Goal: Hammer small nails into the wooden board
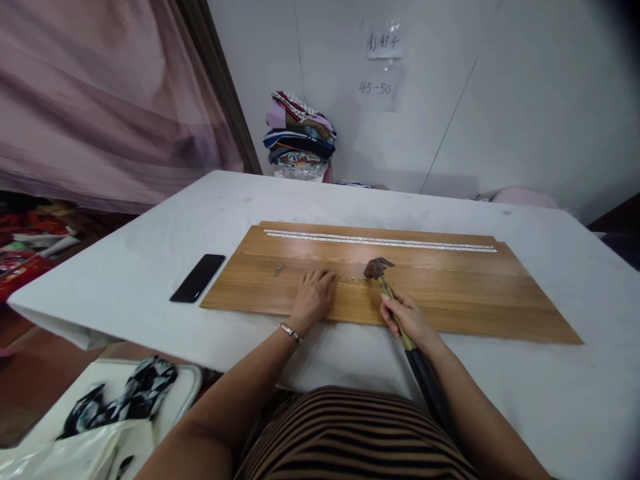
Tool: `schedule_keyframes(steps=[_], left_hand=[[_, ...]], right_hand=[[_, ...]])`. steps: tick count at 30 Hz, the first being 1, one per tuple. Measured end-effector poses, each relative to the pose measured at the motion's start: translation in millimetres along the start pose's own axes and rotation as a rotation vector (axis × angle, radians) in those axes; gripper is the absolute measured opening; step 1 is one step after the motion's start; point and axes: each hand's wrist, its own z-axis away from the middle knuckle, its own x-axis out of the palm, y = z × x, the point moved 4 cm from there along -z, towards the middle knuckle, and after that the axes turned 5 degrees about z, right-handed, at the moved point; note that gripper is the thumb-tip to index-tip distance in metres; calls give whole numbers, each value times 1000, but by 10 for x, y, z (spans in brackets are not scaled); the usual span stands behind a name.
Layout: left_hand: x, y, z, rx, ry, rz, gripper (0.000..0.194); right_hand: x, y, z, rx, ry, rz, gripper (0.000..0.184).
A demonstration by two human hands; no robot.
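Observation:
A wooden board (450,287) lies flat in front of me. My right hand (406,319) is wrapped round the handle of a claw hammer (383,270), whose rusty head is just over the board. Resting on the board's near part, my left hand (315,295) has its thumb and fingertips drawn together at the left end of a row of small nails (353,279). Whatever is between those fingertips is too small and hidden to make out. Several loose nails (279,269) lie on the board to the left of that hand.
Two white measuring strips (380,241) run along the board's far side. A black phone (198,278) lies left of the board on the white-covered table (150,247). Folded cloths (301,137) are stacked behind the table. A light chair (187,380) with patterned fabric stands at lower left.

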Motion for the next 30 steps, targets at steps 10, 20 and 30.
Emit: schedule_keyframes(steps=[10, 20, 30], left_hand=[[1, 3, 2, 2, 30, 6, 28], [1, 16, 0, 57, 19, 57, 27], [-55, 68, 27, 37, 3, 70, 25]], right_hand=[[5, -20, 5, 2, -3, 6, 42], [64, 29, 5, 23, -23, 32, 48], [41, 30, 27, 45, -1, 118, 58]])
